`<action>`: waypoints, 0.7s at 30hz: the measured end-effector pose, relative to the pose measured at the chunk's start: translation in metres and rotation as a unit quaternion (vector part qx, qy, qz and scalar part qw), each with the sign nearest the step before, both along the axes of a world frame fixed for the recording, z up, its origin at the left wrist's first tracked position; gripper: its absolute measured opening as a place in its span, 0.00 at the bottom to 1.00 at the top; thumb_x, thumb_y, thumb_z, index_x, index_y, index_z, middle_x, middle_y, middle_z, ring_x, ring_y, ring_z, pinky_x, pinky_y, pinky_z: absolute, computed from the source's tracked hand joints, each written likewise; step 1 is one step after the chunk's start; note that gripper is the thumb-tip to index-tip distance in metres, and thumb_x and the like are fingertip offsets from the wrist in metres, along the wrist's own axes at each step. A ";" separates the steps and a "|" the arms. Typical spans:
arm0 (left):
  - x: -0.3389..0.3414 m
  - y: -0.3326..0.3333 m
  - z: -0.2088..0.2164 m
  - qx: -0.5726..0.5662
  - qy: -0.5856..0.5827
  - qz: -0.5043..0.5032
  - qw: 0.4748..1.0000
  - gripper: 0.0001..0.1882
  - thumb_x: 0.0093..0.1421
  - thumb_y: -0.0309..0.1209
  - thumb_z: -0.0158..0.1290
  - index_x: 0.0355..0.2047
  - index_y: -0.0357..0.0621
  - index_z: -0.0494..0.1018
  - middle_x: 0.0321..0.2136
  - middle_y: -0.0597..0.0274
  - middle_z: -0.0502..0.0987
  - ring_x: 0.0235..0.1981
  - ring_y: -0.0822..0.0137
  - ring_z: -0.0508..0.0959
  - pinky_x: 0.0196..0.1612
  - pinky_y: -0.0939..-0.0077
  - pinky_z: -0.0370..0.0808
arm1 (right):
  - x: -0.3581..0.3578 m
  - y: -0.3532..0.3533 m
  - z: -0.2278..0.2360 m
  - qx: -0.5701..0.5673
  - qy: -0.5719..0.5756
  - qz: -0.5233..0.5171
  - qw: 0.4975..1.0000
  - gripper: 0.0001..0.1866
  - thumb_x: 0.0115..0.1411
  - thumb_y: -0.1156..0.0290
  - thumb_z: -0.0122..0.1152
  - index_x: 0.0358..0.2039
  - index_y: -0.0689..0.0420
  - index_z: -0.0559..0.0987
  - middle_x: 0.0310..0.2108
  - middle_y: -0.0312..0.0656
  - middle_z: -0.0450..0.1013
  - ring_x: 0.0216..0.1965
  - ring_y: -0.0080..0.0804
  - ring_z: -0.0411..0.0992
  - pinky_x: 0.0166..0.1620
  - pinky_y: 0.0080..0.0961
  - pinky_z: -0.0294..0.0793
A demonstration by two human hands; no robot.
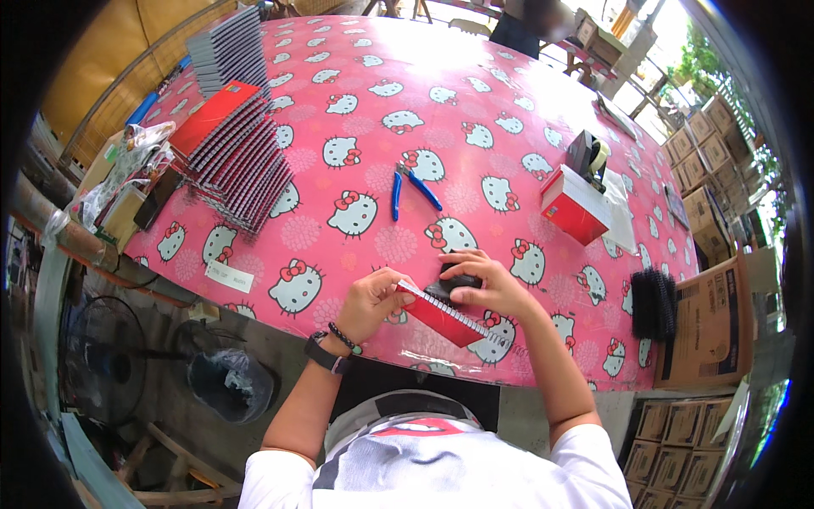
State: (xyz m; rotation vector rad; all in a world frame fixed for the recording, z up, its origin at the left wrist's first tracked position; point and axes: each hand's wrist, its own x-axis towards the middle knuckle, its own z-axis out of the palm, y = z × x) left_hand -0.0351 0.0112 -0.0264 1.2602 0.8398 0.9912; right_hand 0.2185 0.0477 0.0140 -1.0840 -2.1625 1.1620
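Note:
A red-covered notebook (445, 318) is tilted on edge at the near edge of the table. A wire spiral (500, 339) runs along its top edge and sticks out past its right end. My left hand (375, 299) pinches the notebook's left end between thumb and fingers. My right hand (492, 287) curls around a dark, rounded object (458, 280) beside the spiral; its kind I cannot make out. Farther up the table lie blue-handled cutting pliers (411, 188), their handles spread, apart from both hands.
Stacked spiral notebooks (237, 157) stand at the left. A tape dispenser (588, 157) sits by a red-sided stack (572, 204) at right. Black spiral coils (653, 305) lie near a cardboard box (708, 327). A paper label (229, 276) rests near the left edge of the pink patterned table (322, 246).

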 end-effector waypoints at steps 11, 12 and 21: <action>-0.008 0.000 -0.006 0.046 0.019 -0.012 0.999 0.07 0.62 0.25 0.52 0.41 0.40 0.70 0.34 0.66 0.74 0.30 0.79 0.74 0.31 0.83 0.75 | -0.008 -0.020 0.011 -0.177 0.323 -0.010 0.930 0.18 0.47 0.63 0.65 0.36 0.62 0.79 0.47 0.47 0.74 0.49 0.34 0.69 0.55 0.33 0.65; -0.008 0.000 -0.007 0.044 0.024 -0.014 0.999 0.08 0.63 0.25 0.52 0.41 0.40 0.70 0.34 0.66 0.74 0.30 0.79 0.74 0.31 0.83 0.75 | -0.012 -0.021 0.013 -0.163 0.286 0.025 0.944 0.19 0.47 0.62 0.64 0.35 0.62 0.79 0.47 0.47 0.74 0.48 0.34 0.70 0.55 0.33 0.65; -0.009 0.000 -0.011 0.040 0.020 -0.028 0.999 0.07 0.63 0.24 0.50 0.42 0.41 0.69 0.35 0.67 0.73 0.32 0.79 0.74 0.30 0.84 0.75 | -0.025 -0.015 0.016 -0.138 0.192 -0.001 0.972 0.23 0.49 0.56 0.63 0.35 0.65 0.79 0.47 0.51 0.74 0.49 0.35 0.70 0.56 0.35 0.65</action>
